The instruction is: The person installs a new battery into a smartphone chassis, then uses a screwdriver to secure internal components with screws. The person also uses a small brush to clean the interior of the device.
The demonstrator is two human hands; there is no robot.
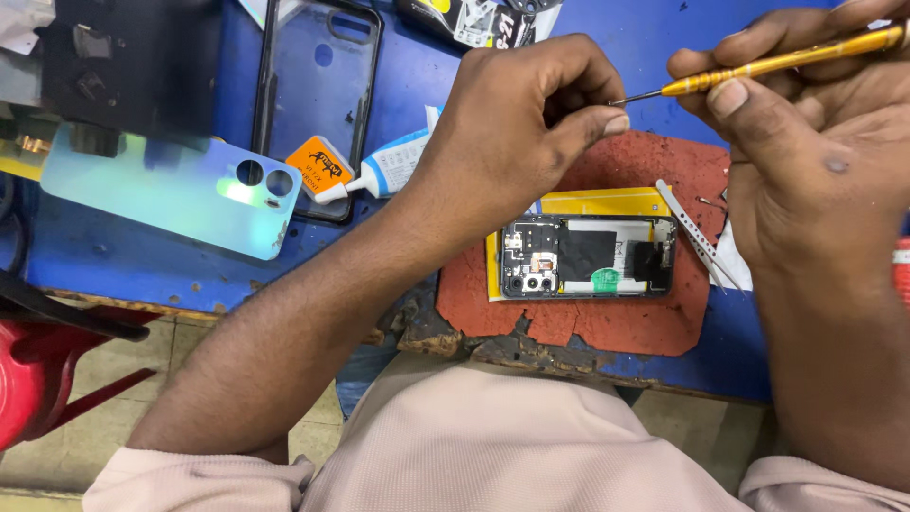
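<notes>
My right hand (806, 123) holds a slim yellow metal screwdriver (787, 61), its dark tip meeting the pinched fingers (607, 121) of my left hand (517, 123). Below, an opened black phone (588, 256) lies on a worn red mat (626, 318) on the blue desk (104, 256), steel tweezers (697, 237) beside it.

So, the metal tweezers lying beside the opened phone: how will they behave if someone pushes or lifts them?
The tweezers look thin and metallic, so probably light and stiff. Lying flat on the red mat, they would likely slide rather than roll. Their fine tips seem easy to bend.
</notes>
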